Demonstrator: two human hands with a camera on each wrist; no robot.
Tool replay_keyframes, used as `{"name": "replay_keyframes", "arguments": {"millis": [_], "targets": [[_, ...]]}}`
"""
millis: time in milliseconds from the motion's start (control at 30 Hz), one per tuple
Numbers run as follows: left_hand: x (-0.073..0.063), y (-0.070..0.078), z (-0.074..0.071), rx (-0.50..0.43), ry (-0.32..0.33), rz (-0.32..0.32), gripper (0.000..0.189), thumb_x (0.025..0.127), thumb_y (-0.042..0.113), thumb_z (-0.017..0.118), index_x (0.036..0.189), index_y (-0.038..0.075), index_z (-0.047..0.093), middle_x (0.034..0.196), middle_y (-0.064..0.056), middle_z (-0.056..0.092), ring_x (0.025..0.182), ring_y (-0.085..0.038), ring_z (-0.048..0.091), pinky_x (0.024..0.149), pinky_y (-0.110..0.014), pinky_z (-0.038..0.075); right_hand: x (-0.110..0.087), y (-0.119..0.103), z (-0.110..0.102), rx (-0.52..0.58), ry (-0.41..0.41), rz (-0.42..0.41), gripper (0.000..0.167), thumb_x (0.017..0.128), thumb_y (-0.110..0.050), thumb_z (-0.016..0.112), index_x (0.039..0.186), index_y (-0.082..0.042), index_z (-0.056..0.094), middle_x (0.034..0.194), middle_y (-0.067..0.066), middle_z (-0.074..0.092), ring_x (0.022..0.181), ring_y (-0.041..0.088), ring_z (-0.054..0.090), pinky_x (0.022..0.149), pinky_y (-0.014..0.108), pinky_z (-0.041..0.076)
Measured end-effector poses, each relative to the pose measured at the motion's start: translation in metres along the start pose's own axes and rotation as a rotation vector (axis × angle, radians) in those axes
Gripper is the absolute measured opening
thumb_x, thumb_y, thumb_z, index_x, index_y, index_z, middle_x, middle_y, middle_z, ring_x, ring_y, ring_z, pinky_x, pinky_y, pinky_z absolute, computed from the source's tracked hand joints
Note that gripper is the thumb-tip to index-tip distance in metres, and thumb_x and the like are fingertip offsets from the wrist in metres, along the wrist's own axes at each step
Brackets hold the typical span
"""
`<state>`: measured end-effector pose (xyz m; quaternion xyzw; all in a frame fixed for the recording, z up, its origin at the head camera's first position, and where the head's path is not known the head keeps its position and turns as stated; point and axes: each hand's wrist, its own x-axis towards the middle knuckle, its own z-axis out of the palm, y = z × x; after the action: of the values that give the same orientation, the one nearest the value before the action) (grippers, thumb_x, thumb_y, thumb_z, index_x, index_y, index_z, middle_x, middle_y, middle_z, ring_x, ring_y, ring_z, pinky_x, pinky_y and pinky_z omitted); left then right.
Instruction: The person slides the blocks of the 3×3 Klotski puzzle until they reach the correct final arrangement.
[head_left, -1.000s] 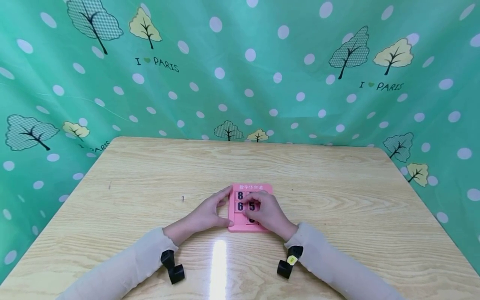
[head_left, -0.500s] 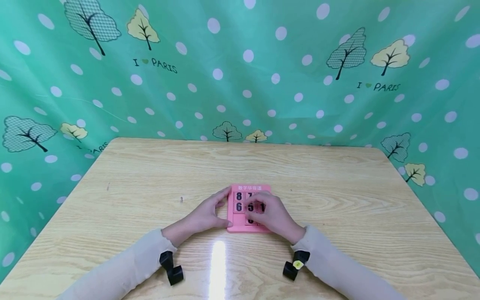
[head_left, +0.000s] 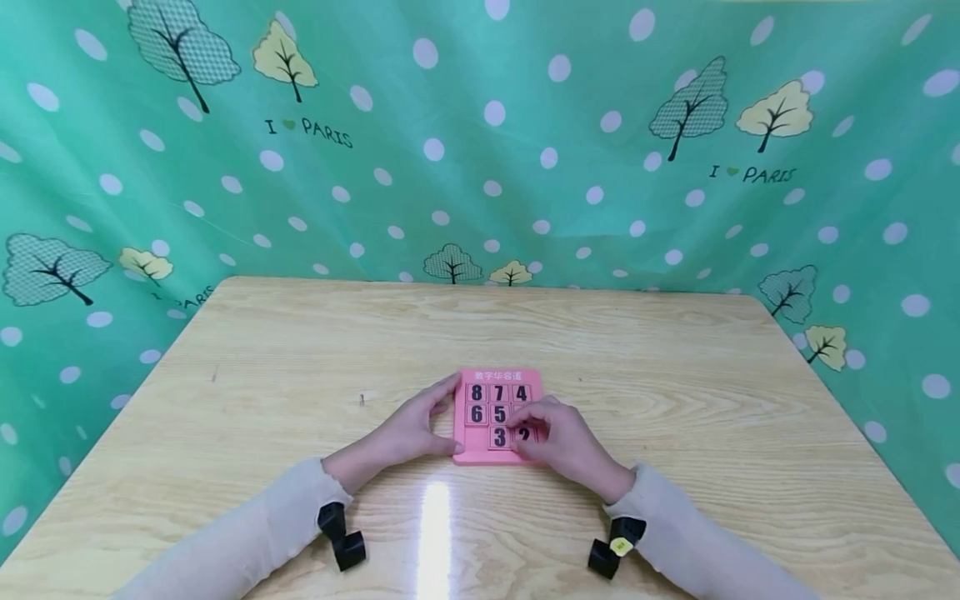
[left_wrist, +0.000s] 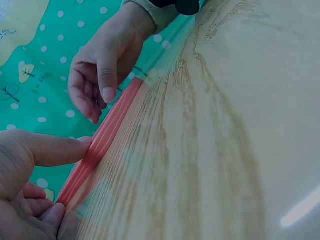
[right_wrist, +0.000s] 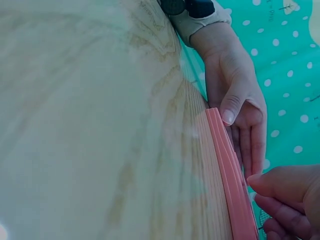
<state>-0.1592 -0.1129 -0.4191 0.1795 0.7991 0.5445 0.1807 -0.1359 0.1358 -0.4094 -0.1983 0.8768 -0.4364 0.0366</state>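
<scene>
A pink number slide puzzle [head_left: 472, 457] lies flat on the table with black-numbered tiles. Its top row reads 8, 7, 4; 6 and 5 show in the middle row, and 3 and 2 below. The bottom-left slot holds no tile. My left hand [head_left: 412, 425] grips the frame's left side, thumb at the near corner and fingers at the far one. Over the right-hand tiles hovers my right hand [head_left: 570, 437], thumb and index finger bent with a gap between them; it hides the middle-right tile. In the left wrist view, its fingertips [left_wrist: 107, 94] hang just above the puzzle.
A light wood-grain table [head_left: 300, 333] carries the puzzle, with a bright light reflection [head_left: 435, 533] in front. Behind hangs a green polka-dot curtain [head_left: 480, 192] printed with trees. Black wrist cameras [head_left: 342, 537] sit on both sleeves.
My right hand has drawn to the right and toward me, uncovering the 4, the 3 and part of the 2. The left hand keeps its grip, and the visible tiles keep their places.
</scene>
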Motion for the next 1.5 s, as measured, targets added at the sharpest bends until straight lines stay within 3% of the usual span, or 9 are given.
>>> {"name": "replay_keyframes", "arguments": {"millis": [400, 1500], "targets": [[0.0003, 0.0000, 0.0015, 0.006, 0.007, -0.002, 0.100, 0.070, 0.006, 0.079, 0.150, 0.007, 0.020, 0.155, -0.013, 0.022, 0.134, -0.035, 0.034, 0.112, -0.042, 0.029, -0.0028, 0.0025, 0.0003, -0.017, 0.016, -0.025, 0.023, 0.074, -0.005, 0.076, 0.095, -0.013, 0.072, 0.094, -0.002, 0.064, 0.085, 0.014, 0.052, 0.071, 0.021, 0.047], [0.0002, -0.0027, -0.0001, 0.015, 0.012, -0.002, 0.101, 0.068, 0.005, 0.079, 0.150, 0.007, 0.020, 0.155, -0.013, 0.021, 0.132, -0.036, 0.037, 0.110, -0.041, 0.032, 0.0022, 0.0020, 0.0065, -0.006, -0.012, -0.058, 0.021, 0.076, -0.007, 0.075, 0.096, -0.014, 0.072, 0.095, -0.004, 0.062, 0.090, 0.013, 0.055, 0.079, 0.024, 0.050]]}}
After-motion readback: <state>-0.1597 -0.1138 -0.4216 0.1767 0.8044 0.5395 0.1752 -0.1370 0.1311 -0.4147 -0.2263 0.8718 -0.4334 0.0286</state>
